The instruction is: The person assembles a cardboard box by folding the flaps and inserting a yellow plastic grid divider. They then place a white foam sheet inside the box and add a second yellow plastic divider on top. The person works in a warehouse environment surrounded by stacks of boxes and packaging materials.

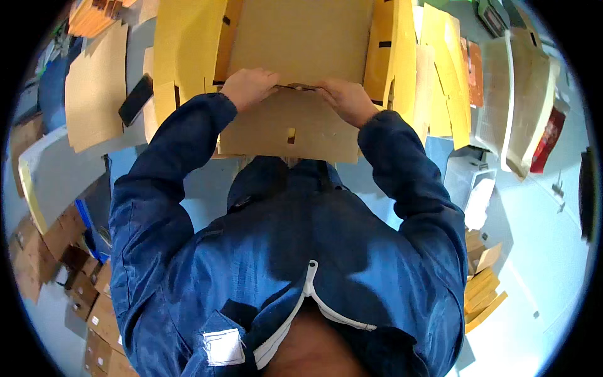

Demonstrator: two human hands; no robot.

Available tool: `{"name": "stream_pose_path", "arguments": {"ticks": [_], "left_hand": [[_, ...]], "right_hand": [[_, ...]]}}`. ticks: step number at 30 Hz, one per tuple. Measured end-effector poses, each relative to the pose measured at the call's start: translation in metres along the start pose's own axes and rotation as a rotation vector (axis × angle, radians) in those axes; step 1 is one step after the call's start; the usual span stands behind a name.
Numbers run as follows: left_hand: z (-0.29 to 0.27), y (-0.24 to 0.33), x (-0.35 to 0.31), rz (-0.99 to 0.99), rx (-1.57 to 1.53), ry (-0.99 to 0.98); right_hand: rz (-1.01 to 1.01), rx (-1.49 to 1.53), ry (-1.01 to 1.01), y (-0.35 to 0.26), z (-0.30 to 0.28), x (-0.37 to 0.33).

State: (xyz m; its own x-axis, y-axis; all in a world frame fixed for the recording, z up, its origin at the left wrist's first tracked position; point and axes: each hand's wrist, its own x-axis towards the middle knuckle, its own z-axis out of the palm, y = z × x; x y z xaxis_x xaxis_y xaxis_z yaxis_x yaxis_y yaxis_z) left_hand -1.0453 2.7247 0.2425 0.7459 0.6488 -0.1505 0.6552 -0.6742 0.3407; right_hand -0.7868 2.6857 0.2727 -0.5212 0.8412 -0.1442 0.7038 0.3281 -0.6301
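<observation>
A worker's left hand (251, 87) and right hand (344, 99), set slightly apart, pinch the edge of a brown cardboard flap (257, 129) between thumbs and fingers, in front of the torso at the near end of an open carton (298, 38). Yellowish side panels (182, 44) flank it. A black phone (135, 100) lies to the left, beside a cardboard sheet (97, 88). The blue jacket (314, 220) bears a white patch (223, 347), its marks illegible; cardboard boxes (100, 320) at lower left carry small white labels, too tiny to read.
</observation>
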Motion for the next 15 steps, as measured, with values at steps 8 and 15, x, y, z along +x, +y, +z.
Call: {"name": "stream_pose_path", "arguments": {"ticks": [8, 15], "left_hand": [[0.005, -0.003, -0.004, 0.003, 0.032, 0.022], [-0.007, 0.025, 0.012, -0.159, -0.157, -0.151]], "right_hand": [[-0.202, -0.399, -0.235, -0.012, -0.006, 0.005], [-0.1, -0.473, -0.106, -0.02, 0.026, 0.005]]}}
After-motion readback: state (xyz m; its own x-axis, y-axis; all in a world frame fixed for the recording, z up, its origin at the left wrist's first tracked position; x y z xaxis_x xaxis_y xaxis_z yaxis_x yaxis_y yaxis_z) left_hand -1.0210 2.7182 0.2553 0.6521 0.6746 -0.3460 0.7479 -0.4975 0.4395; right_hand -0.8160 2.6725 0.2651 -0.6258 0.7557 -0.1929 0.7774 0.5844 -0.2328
